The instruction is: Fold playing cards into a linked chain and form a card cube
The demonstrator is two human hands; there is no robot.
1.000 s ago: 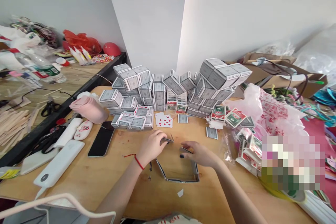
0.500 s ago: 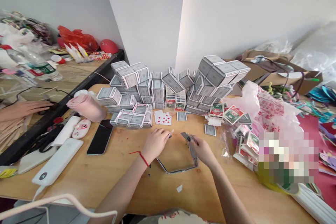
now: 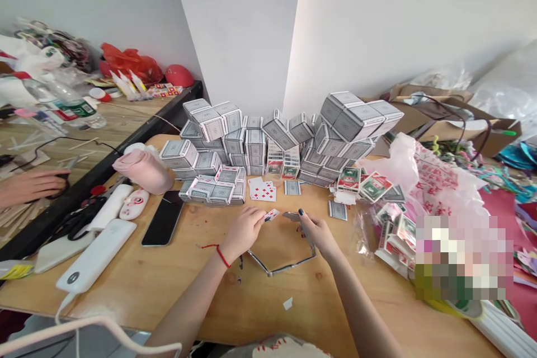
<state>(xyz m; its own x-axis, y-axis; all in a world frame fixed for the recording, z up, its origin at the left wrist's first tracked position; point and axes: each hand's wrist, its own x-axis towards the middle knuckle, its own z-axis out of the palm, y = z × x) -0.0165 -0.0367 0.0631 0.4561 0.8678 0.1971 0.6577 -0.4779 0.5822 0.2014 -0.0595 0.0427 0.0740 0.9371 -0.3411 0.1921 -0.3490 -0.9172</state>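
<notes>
At frame centre, the left hand point(image 3: 243, 230) pinched a playing card point(image 3: 272, 215) and the right hand point(image 3: 316, 230) a grey card point(image 3: 290, 216), seemingly leaving their facing edges clear; a bent card strip point(image 3: 282, 269) lay just below.

On the left, a dark-screened phone point(image 3: 163, 221) near a pink roll point(image 3: 145, 170) and a white power bank point(image 3: 96, 257).

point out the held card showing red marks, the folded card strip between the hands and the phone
Held card point(image 3: 272, 215): head view, on its marked face
Folded card strip point(image 3: 293, 264): head view, on the narrow edge along its near side
Phone point(image 3: 163, 219): head view, middle of its dark screen
</notes>
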